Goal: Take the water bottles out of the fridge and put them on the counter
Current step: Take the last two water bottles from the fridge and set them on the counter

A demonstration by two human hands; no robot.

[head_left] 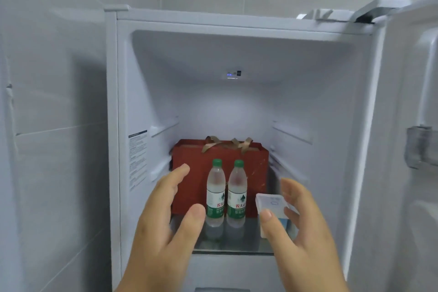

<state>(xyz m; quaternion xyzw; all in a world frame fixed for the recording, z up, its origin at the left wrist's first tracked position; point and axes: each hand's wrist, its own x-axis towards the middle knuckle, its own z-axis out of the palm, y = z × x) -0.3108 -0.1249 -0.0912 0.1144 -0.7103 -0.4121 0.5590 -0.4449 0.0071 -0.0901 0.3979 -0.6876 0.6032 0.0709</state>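
Two clear water bottles with green caps and green-and-white labels stand upright side by side on the glass shelf [239,245] of the open fridge: the left bottle [215,193] and the right bottle [237,194]. My left hand [163,230] reaches in with fingers spread, its thumb just left of the left bottle, not touching it. My right hand [301,230] is also spread open, to the right of the bottles, its thumb in front of a small white carton [272,206].
A red paper gift bag [189,168] with tan handles stands behind the bottles. The fridge door [417,149] hangs open on the right. A grey tiled wall [52,125] lies to the left. A white drawer front [227,272] sits under the shelf.
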